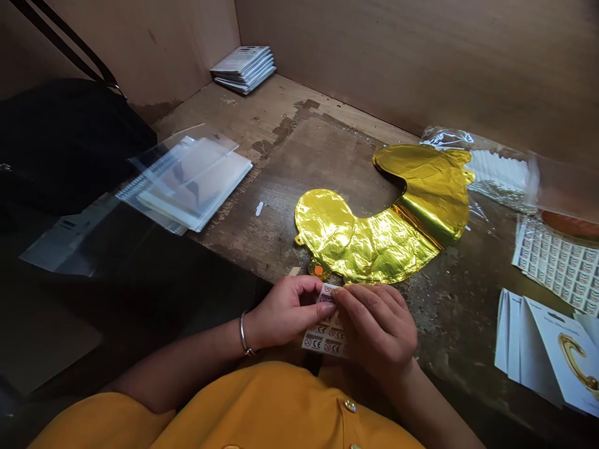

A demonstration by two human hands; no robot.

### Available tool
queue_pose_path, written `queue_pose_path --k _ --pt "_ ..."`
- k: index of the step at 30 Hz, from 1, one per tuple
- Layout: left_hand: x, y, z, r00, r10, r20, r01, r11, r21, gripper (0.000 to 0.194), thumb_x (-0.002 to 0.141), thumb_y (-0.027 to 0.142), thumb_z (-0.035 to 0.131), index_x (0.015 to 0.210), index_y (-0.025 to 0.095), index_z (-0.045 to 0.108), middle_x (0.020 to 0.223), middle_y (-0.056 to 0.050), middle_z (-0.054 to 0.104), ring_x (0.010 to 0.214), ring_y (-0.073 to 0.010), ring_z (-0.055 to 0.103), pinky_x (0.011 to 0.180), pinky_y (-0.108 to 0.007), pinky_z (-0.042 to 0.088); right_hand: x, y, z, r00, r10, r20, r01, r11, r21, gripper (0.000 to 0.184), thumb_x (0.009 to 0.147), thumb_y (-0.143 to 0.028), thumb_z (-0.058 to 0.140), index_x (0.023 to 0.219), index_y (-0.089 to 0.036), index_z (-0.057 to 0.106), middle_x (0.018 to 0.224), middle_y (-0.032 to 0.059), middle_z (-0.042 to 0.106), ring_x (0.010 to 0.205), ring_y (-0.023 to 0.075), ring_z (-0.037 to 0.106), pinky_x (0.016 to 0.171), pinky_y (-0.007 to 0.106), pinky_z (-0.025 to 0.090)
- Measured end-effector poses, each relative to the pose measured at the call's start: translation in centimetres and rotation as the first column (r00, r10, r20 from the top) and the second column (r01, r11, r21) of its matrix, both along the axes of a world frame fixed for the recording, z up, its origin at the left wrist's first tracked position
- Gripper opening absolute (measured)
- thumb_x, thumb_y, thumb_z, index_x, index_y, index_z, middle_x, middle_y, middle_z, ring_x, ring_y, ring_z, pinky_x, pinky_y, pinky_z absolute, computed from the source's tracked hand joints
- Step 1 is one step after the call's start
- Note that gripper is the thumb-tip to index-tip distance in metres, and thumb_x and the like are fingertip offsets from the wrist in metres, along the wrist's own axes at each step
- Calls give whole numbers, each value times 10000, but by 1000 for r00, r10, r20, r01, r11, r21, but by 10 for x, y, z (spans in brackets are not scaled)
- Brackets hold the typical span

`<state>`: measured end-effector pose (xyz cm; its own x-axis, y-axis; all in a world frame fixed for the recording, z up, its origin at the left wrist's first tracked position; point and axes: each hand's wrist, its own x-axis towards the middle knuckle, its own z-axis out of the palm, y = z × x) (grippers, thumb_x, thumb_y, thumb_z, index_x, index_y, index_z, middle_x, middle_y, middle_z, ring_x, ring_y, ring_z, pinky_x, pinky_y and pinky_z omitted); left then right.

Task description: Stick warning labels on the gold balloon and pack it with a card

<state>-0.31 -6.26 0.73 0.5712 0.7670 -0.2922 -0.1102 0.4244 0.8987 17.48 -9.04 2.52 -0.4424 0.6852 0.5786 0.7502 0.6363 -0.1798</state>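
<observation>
A small sheet of printed stickers [322,342] with CE marks is between my two hands at the table's near edge. My left hand [285,308] pinches its upper left part between thumb and fingers. The fingertips of my right hand [377,321] are closed at the sheet's top right corner; whether a single sticker is in them is hidden. Just beyond my hands lies a gold foil balloon [397,240], flat and partly folded, with a round orange dot [319,270] on its near tab.
Clear plastic sleeves [201,181] lie left, near a black bag [70,143]. A stack of packets [246,67] sits in the back corner. On the right are a plastic bag of white strips [498,168], more sticker sheets [556,259] and printed balloon cards [552,349].
</observation>
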Motion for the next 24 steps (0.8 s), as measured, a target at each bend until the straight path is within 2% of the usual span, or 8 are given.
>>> queue_pose_path --k 5,7,9,10,12,15,19,24 --pt "3 0 -7 991 5 136 33 960 -277 352 745 384 737 929 104 627 816 -42 660 701 -118 608 687 -245 480 -4 -4 13 985 -24 -170 6 994 -105 226 799 -63 628 967 -213 613 851 36 684 760 159 631 710 326 492" --pt "0 3 -8 998 -19 66 30 984 -177 317 790 378 686 942 106 630 846 -61 673 714 -141 630 673 -269 506 -1 0 21 941 -178 -289 126 974 -189 190 790 -82 645 912 -226 620 845 28 659 766 157 620 702 315 494" --pt "-8 9 -7 994 -4 -106 20 988 151 216 840 322 625 900 114 639 869 -74 685 765 -170 649 692 -299 526 5 10 26 879 -352 -322 252 916 -313 91 804 -155 653 857 -227 638 854 31 646 797 167 614 709 317 489" --pt "-12 13 -6 983 32 -181 39 927 372 169 856 282 602 888 122 642 901 -81 694 823 -187 658 740 -323 533 9 16 26 858 -412 -307 284 878 -386 31 815 -200 649 832 -227 648 853 31 644 801 171 611 709 318 484" --pt "-22 24 -6 961 113 -250 116 659 743 114 868 209 582 935 141 644 1012 -92 706 992 -217 651 901 -385 504 15 31 21 850 -457 -263 269 805 -529 69 832 -268 628 790 -224 660 828 28 644 781 172 603 700 319 470" --pt "-32 38 -11 944 123 -305 247 348 905 209 894 170 555 1099 162 595 1135 -85 694 1184 -224 586 1080 -455 379 17 48 6 884 -410 -223 190 752 -631 110 827 -293 614 768 -216 665 792 27 651 784 183 595 720 335 451" --pt "-33 45 -20 907 71 -414 390 221 894 262 924 205 525 1176 137 553 1152 -107 692 1197 -223 585 1123 -489 317 12 58 -12 897 -402 -183 185 719 -670 141 820 -299 609 725 -206 658 767 35 649 788 190 583 728 344 441" --pt "-29 41 -25 879 72 -471 452 187 872 244 929 188 498 1148 110 570 1178 -124 680 1194 -227 588 1125 -484 318 10 60 -19 912 -375 -168 185 741 -646 172 835 -297 591 705 -198 642 760 38 649 771 184 577 725 348 441"
